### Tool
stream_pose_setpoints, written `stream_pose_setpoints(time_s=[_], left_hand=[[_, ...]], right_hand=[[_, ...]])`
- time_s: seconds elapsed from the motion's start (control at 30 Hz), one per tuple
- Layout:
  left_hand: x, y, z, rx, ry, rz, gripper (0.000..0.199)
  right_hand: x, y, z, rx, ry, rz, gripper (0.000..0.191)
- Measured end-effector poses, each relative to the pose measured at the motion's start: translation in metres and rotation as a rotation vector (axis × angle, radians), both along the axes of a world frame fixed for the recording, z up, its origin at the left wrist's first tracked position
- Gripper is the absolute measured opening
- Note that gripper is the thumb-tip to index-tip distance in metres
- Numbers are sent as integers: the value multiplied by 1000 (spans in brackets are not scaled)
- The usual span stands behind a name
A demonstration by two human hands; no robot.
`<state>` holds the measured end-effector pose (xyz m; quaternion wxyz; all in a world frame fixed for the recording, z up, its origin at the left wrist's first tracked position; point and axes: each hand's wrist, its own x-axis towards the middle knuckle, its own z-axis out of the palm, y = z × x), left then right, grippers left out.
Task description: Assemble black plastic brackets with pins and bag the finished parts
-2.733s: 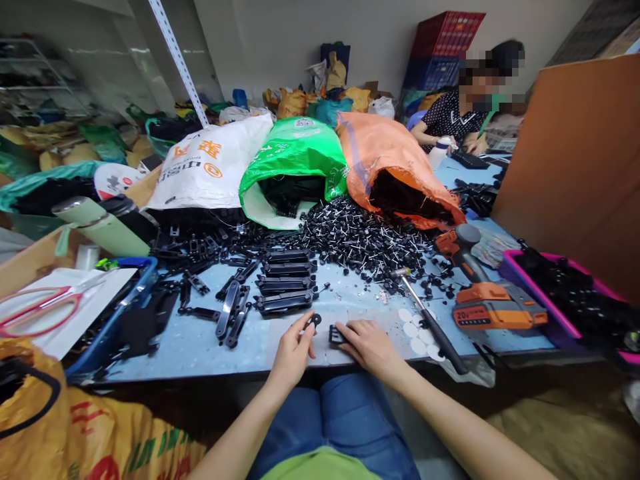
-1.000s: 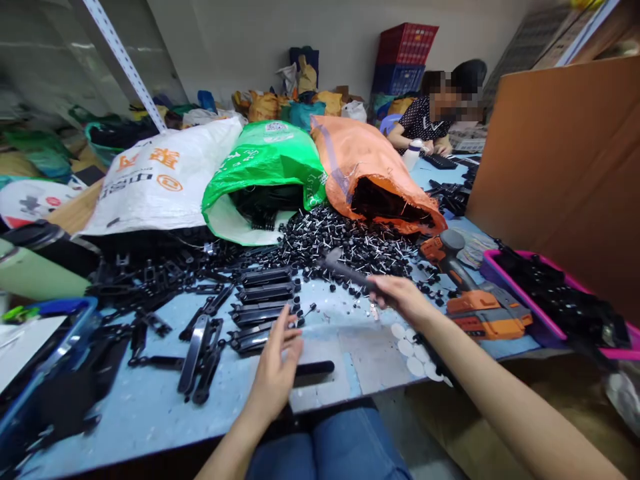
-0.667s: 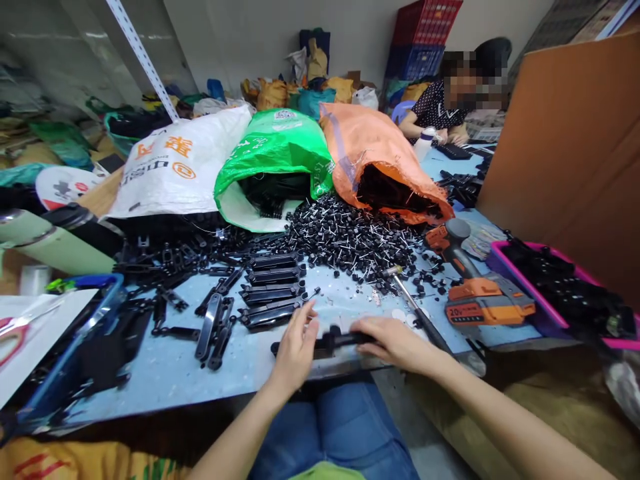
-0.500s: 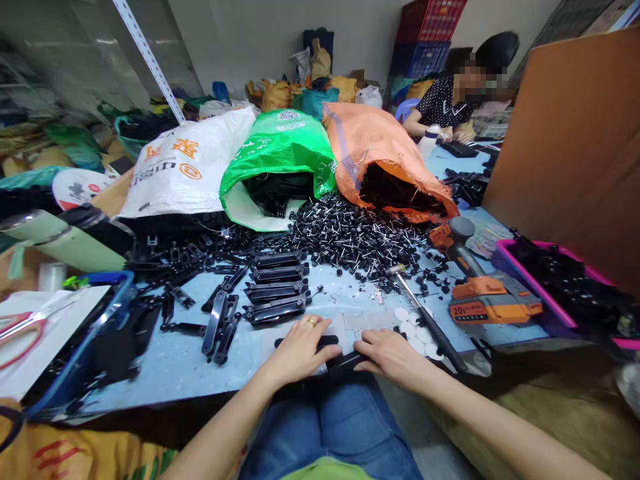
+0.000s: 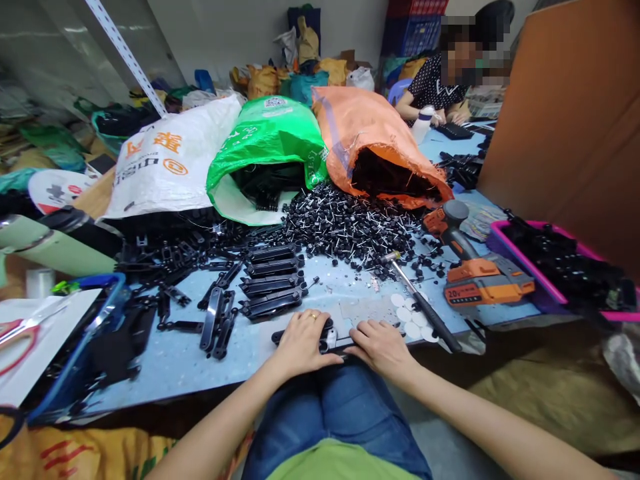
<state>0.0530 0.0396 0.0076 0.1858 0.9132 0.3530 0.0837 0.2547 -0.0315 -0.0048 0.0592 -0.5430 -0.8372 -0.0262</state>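
Note:
At the table's front edge, my left hand (image 5: 303, 343) is closed over a black plastic arm (image 5: 277, 337), whose left end shows past the fingers. Close by on the right, my right hand (image 5: 384, 345) has its fingers curled on a dark, shiny bar-shaped part (image 5: 344, 345) that spans the gap between the hands. My palms and fingers hide most of both pieces. Just beyond the left hand lies a row of several finished-looking black arms (image 5: 273, 283). More black arms (image 5: 215, 323) lie to its left.
A hammer (image 5: 425, 303), white discs (image 5: 413, 330) and an orange cordless tool (image 5: 485, 283) lie at right. Behind them is a heap of small black pieces with metal pins (image 5: 345, 227), before green (image 5: 270, 133) and orange sacks (image 5: 370, 120). A pink-rimmed bin (image 5: 500, 233) stands right; another person sits beyond.
The dark part by my right hand now lies nearly level along the table edge, against the piece under my left hand. The camera view has shifted slightly.

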Motion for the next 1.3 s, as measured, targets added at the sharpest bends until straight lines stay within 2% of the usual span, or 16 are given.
stream_pose_setpoints(time_s=[0.2, 0.3, 0.47, 0.57, 0.7, 0.8, 0.87, 0.93, 1.0, 1.07, 1.13, 1.2, 1.23, 1.3], left_hand=[[-4, -4, 0, -24, -83, 47, 58], [-8, -5, -1, -7, -141, 31, 59], [-10, -4, -9, 51, -179, 35, 41], [-12, -6, -12, 49, -191, 47, 40], [-10, -7, -7, 30, -152, 45, 45], [3, 8, 3, 92, -95, -7, 51], [18, 29, 8, 177, -25, 59, 44], [37, 57, 10, 212, 67, 190, 30], [52, 80, 10, 194, 93, 242, 18], [58, 92, 11, 186, 73, 260, 12], [50, 87, 14, 207, 48, 281, 15], [26, 69, 17, 231, -54, 336, 19], [9, 57, 17, 223, -142, 374, 20], [-25, 33, 13, 113, -488, 491, 20]], right_hand=[[-10, 1, 13, 112, 1, 25, 26], [-14, 0, 19, 159, -8, 9, 24], [-17, 2, 28, 175, -24, -13, 23], [-19, 5, 33, 173, -35, 19, 22], [-13, 7, 28, 121, -30, 6, 24], [4, 13, 21, 19, 14, -11, 30], [18, 27, 19, -39, 47, -29, 32], [25, 50, 20, -41, 62, -91, 33], [21, 81, 21, -3, 51, -187, 32], [7, 114, 18, 2, 27, -286, 30], [-9, 143, 13, -31, 16, -345, 27], [-20, 162, 9, -67, 36, -353, 22], [-21, 166, 7, -76, 55, -344, 21], [-17, 165, 5, -88, 91, -312, 20]])
